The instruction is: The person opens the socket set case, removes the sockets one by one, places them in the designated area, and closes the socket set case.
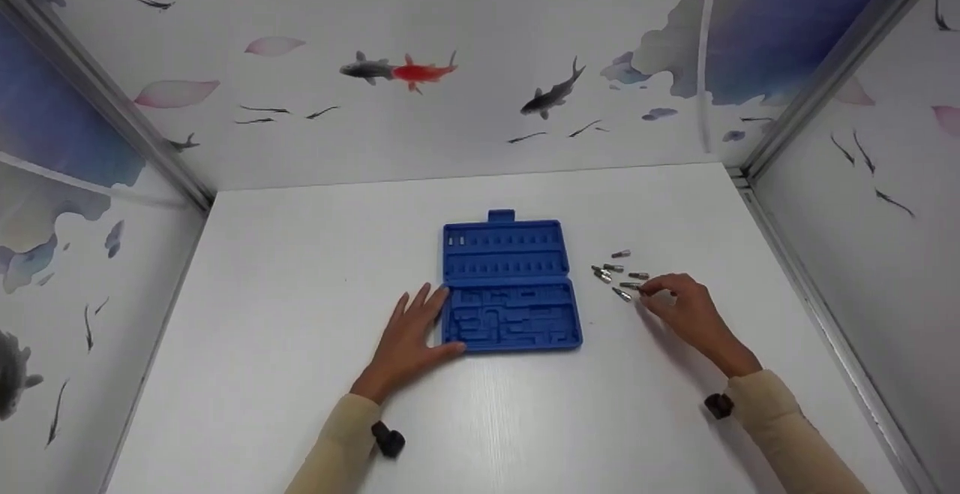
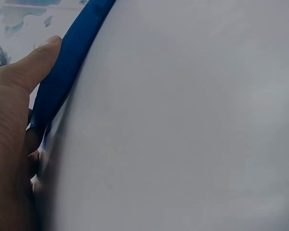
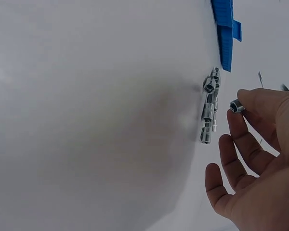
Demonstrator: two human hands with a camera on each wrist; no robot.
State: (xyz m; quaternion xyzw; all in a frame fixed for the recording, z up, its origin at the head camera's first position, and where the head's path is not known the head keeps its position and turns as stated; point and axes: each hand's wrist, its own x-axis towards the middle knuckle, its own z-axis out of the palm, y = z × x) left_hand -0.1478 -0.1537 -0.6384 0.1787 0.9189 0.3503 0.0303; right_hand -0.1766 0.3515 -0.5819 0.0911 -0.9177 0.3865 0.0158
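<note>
A blue plastic tool case [image 1: 512, 284] lies opened flat on the white table, with moulded slots in both halves. My left hand [image 1: 409, 336] rests against its near left corner, fingers fairly straight along the left side and thumb on the front edge. In the left wrist view the thumb [image 2: 43, 55] touches the blue rim. To the right of the case, my right hand [image 1: 690, 314] pinches a small silver socket [image 3: 237, 106] between thumb and index finger, the other fingers loosely bent. Several similar metal sockets [image 3: 208, 108] lie loose on the table beside that hand.
Two small metal pieces [image 1: 456, 241] sit in the upper left slots of the case. White panels with painted fish [image 1: 555, 96] stand behind and at both sides of the table [image 1: 300, 269]. Metal rails [image 1: 832, 329] run along its right side.
</note>
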